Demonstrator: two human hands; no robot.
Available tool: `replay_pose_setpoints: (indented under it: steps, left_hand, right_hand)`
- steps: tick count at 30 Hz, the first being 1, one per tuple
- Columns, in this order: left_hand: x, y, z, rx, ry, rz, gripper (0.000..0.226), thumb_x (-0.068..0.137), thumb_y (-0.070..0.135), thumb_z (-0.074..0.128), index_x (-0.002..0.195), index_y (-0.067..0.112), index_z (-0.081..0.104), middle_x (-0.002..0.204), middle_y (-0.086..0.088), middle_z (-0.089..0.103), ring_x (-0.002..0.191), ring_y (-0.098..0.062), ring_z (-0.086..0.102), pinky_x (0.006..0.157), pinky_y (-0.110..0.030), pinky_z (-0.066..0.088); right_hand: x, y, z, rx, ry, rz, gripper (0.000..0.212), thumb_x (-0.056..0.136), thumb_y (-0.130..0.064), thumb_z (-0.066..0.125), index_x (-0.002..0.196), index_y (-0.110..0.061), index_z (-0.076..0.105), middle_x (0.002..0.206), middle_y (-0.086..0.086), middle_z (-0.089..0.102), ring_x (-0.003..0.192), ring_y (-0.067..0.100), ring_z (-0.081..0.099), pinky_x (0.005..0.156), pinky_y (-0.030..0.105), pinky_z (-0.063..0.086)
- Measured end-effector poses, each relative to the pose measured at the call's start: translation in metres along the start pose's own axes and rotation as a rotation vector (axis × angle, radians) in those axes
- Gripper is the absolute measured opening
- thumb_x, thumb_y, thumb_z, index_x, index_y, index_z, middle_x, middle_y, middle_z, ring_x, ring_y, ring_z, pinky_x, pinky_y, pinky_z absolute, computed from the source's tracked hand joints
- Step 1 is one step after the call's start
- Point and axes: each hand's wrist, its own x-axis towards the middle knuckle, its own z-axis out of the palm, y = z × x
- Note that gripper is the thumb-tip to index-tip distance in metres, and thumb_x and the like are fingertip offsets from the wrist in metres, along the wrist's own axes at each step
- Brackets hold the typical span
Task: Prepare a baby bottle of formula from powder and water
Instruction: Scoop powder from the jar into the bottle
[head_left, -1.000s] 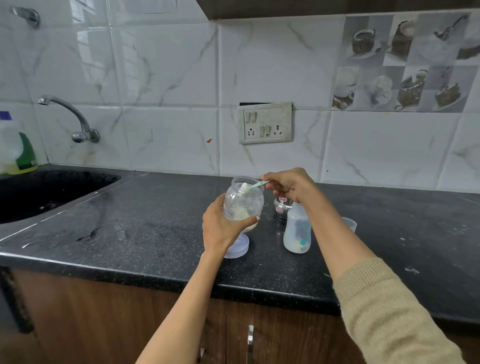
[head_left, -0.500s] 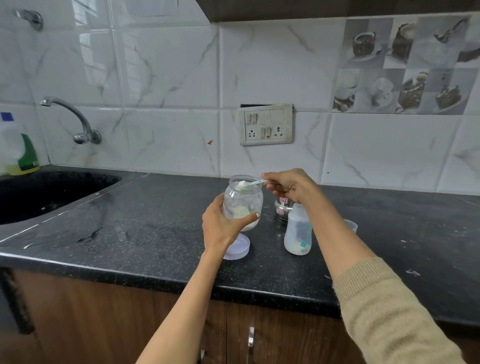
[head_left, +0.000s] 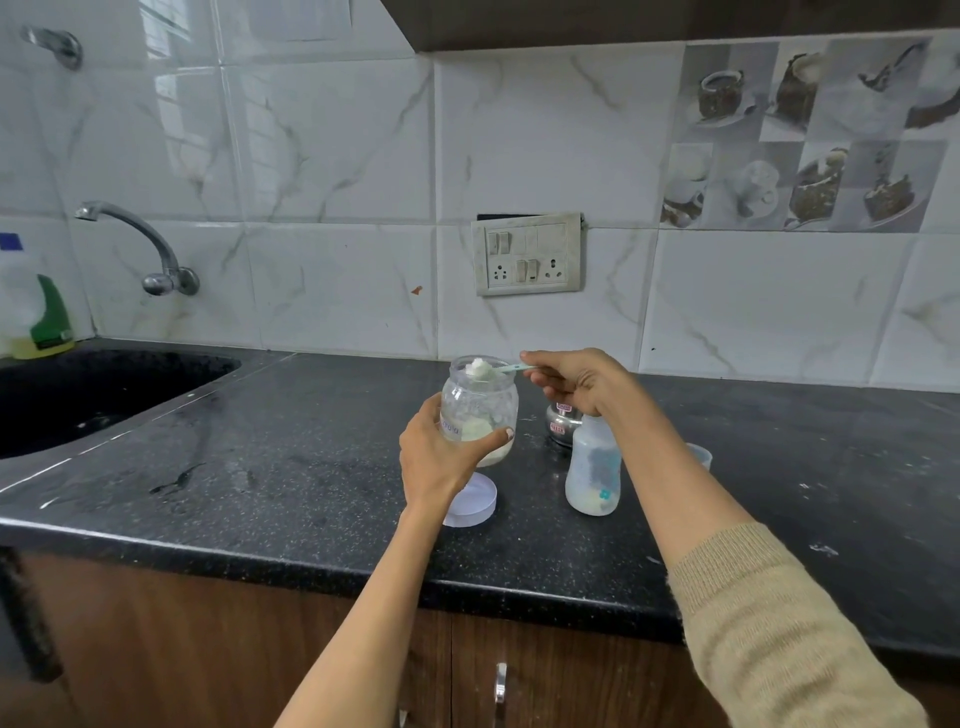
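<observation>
Head view: left hand grips the clear powder jar, right hand pinches a heaped scoop at the jar's mouth, its forearm partly hiding the baby bottle right of the jar.

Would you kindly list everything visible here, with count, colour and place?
powder jar: one, clear with pale powder, held above the counter
scoop: one, pale teal, heaped with powder at the jar mouth
jar lid: one, pale lilac, on the counter below the jar
baby bottle: one, translucent, uncapped, right of the lid
steel pot: one, silver, behind the bottle
small cup: one, clear, mostly hidden behind the right forearm
counter: one, black speckled
sink: one, black, far left
tap: one, metal, on the wall
detergent bottle: one, white and green, beside the sink
switchboard: one, cream, on the tiles
left hand: grips the jar
right hand: pinches the scoop handle
</observation>
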Motion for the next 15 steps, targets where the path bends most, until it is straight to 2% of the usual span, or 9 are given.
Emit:
replay_pose_setpoints:
  steps: [7, 15]
  left_hand:
    - [0.001, 0.0, 0.0, 0.024, 0.009, 0.0, 0.071, 0.056, 0.041, 0.086, 0.117, 0.022, 0.056, 0.102, 0.011, 0.059, 0.091, -0.007, 0.051, 0.075, -0.023, 0.04]
    - [0.014, 0.007, 0.006, 0.052, -0.003, 0.002, 0.076, 0.056, 0.046, 0.084, 0.12, 0.019, 0.054, 0.118, -0.001, 0.063, 0.103, -0.018, 0.059, 0.079, -0.025, 0.044]
  right_hand:
    - [0.004, -0.002, -0.001, -0.031, 0.024, -0.019, 0.014, 0.077, -0.013, 0.076, 0.076, -0.004, 0.065, 0.046, 0.002, 0.065, 0.036, 0.002, 0.057, 0.037, 0.014, 0.043]
    - [0.007, -0.01, -0.003, 0.037, 0.042, -0.015, 0.012, 0.077, -0.011, 0.076, 0.078, -0.005, 0.065, 0.047, 0.002, 0.065, 0.036, 0.003, 0.058, 0.036, 0.014, 0.043]
